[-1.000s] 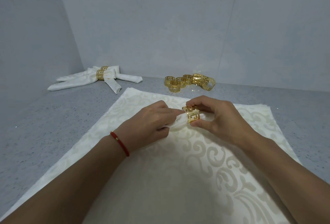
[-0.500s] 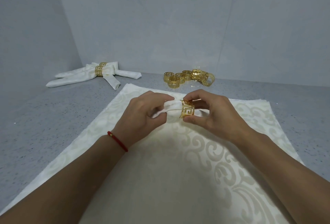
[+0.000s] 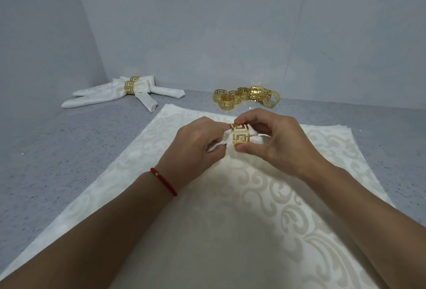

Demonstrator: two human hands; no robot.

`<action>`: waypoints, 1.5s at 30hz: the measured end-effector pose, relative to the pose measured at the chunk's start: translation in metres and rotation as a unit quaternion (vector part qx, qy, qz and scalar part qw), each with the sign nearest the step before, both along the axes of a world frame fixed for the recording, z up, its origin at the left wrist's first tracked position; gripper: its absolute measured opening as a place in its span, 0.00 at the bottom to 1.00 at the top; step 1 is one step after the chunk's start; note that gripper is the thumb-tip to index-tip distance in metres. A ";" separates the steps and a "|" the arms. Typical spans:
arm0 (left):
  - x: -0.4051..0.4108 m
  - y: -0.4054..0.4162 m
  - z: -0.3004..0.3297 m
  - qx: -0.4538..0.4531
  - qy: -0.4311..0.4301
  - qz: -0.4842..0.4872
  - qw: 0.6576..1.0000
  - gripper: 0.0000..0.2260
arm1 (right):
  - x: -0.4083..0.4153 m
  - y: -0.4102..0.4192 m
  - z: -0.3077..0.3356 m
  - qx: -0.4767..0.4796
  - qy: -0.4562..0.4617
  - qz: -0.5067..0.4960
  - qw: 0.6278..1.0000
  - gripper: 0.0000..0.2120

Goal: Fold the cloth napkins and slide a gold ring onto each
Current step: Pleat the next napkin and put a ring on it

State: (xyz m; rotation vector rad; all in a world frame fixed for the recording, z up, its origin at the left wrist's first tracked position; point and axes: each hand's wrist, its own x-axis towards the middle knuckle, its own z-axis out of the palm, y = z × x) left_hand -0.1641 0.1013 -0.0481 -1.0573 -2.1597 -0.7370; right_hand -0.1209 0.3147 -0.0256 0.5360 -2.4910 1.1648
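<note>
Gold ring (image 3: 240, 137) is pinched by right hand (image 3: 280, 141); bunched napkin (image 3: 224, 142) through it is gripped by left hand (image 3: 196, 144).

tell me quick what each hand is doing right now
Left hand: closed, pinching the bunched napkin at the ring's left side.
Right hand: closed on the gold ring, thumb below and fingers above.

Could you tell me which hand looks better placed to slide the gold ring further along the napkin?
The right hand, probably: its thumb and fingers already pinch the gold ring top and bottom. The left hand grips the bunched napkin beside it, so it can hold that steady.
</note>
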 end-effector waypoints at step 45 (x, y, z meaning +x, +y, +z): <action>-0.004 -0.025 0.015 -0.013 -0.332 0.026 0.943 0.29 | -0.004 0.017 -0.008 -0.069 -0.205 -0.088 0.972 0.17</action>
